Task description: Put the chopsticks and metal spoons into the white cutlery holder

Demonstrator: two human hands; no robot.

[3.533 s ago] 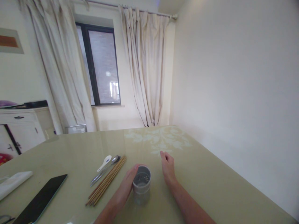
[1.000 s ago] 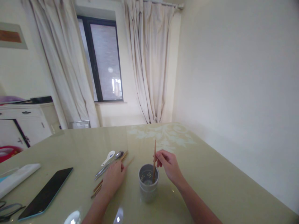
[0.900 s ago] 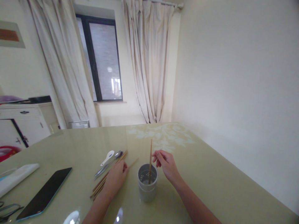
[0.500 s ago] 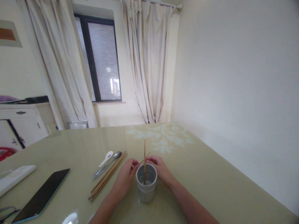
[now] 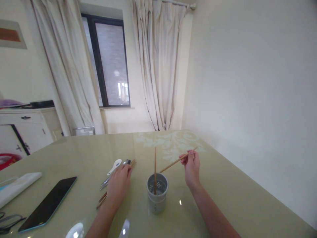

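Note:
A grey metal cup with small holes (image 5: pixel 157 201) stands upright on the table, and one wooden chopstick (image 5: pixel 155 165) stands in it. My right hand (image 5: pixel 192 167) is to the right of the cup, closed on another chopstick (image 5: pixel 172 164). That one slants, its lower tip close to the cup's far rim. To the left of the cup, my left hand (image 5: pixel 119 183) lies over a bundle of chopsticks (image 5: pixel 102 199), its fingers closed on them near their far end. How many it grips is hidden. Beside that hand are a white spoon (image 5: pixel 114 167) and metal cutlery (image 5: pixel 104 182), partly covered.
A dark tablet or phone (image 5: pixel 51 203) lies at the left, with a white object (image 5: pixel 19 186) and black-handled scissors or glasses (image 5: pixel 11 222) nearby. The greenish table (image 5: pixel 223 198) meets a wall on the right. Curtains (image 5: pixel 160 66) and a window (image 5: pixel 112 62) are behind.
Both hands have left the far side of the cup. My left hand moved left onto the chopstick bundle. My right hand moved right and up with a chopstick.

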